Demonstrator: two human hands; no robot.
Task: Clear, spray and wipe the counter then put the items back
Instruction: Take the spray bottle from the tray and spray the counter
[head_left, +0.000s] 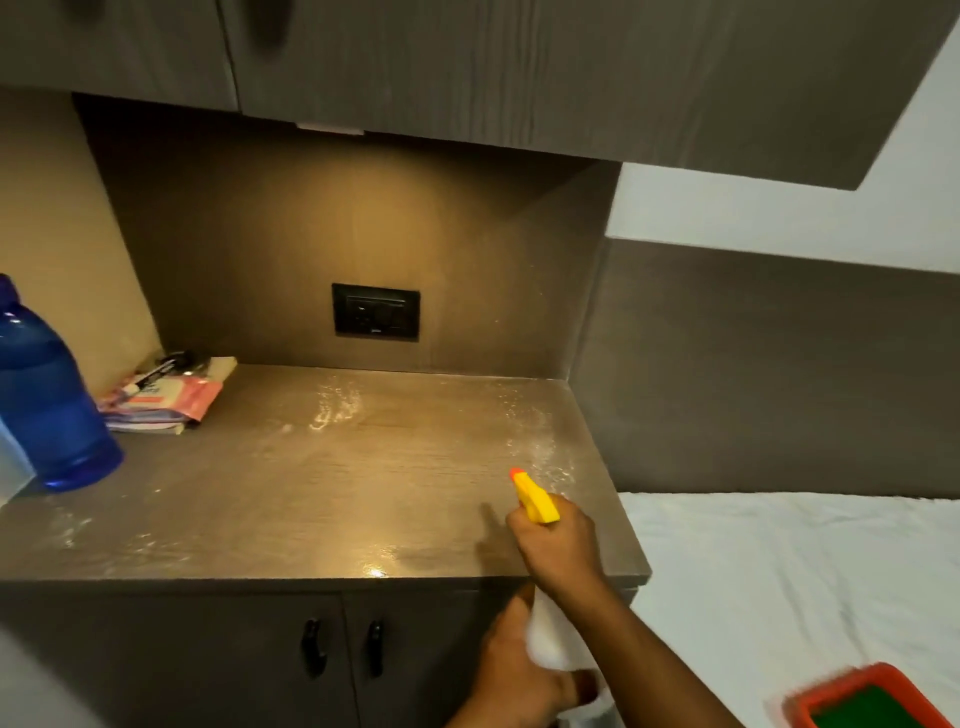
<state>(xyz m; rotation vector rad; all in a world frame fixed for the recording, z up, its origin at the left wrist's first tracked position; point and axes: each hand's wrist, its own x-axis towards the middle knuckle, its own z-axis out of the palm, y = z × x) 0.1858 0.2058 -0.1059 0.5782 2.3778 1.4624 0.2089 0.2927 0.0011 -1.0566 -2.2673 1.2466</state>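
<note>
Step in hand: spraying. The right hand (558, 543) is wrapped around the neck of a spray bottle with a yellow plastic trigger head and orange nozzle tip (535, 499), aimed across the brown wood-grain laminate counter (311, 483). The left hand (511, 670) grips the bottle's white translucent body from below, beside the counter's front edge. Both hands are closed on the bottle.

To do this step well:
1. Keep the nozzle tilted down at the surface, not at the black wall socket plate (376, 312) on the back panel.
2. Cover dry zones only — fine droplets already glisten at the rear centre, along the right side and near the front left edge; the middle looks drier.
3. Avoid wetting the items at the left rear.

Materials: the counter is smooth and semi-glossy, so liquid beads and should wipe off easily. The stack of pink and white paper packets (166, 400) in the left rear corner is absorbent and would likely stain. The blue translucent plastic water bottle (49, 405), rounded and rigid, stands at the left edge. Judging by these 2 leftovers, clearing appears incomplete.
</note>
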